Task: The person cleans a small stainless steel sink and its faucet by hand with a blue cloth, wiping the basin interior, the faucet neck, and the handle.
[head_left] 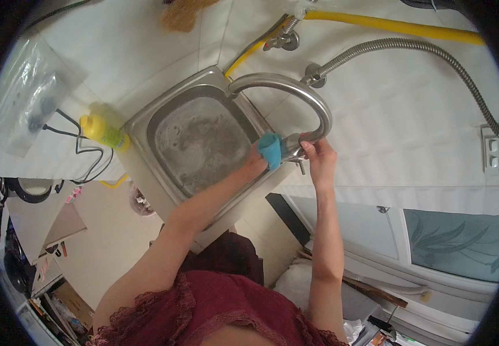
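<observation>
My left hand [263, 156] holds a blue cloth [269, 149] against the lower part of the curved metal faucet [290, 145], at the sink's right edge. The fingers of my right hand [320, 158] grip the faucet's neck just above its base, close to the small lever [302, 166]. The faucet's spout arches back over the stainless steel sink [145, 176], whose basin holds cloudy, foamy water [202, 138]. Part of my left hand is hidden behind the cloth.
A yellow bottle [104, 133] lies left of the sink, near black cables [86, 149] and a clear plastic bag [33, 104]. Behind the faucet, a flexible metal hose [405, 43] runs from a wall valve [316, 75]. A socket plate [495, 149] is on the right wall.
</observation>
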Demonstrator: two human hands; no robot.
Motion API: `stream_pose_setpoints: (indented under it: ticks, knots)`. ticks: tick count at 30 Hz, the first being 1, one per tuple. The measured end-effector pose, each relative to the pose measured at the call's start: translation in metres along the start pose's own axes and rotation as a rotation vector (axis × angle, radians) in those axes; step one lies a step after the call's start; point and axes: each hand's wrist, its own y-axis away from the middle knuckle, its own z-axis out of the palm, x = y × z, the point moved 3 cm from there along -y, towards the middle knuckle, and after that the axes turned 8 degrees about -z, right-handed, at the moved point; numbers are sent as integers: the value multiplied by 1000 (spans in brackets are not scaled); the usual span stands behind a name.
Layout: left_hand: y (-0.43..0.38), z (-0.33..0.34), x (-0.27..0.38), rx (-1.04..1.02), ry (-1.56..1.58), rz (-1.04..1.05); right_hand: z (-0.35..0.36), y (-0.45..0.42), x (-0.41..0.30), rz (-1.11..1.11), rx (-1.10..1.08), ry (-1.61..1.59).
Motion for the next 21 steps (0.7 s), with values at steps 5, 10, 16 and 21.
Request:
stream_pose_setpoints:
  ticks: [5,10,16,21]
  knots:
    - [-4,39,53,81,-269,31,-3,4,-4,-7,65,18]
    - [-22,35,52,148,-410,314,-2,6,4,-26,66,40]
    - [-40,-6,-30,34,-86,33,-1,3,2,-60,55,91]
    - [-37,-39,-61,25,-134,7,7,1,-11,-48,34,1]
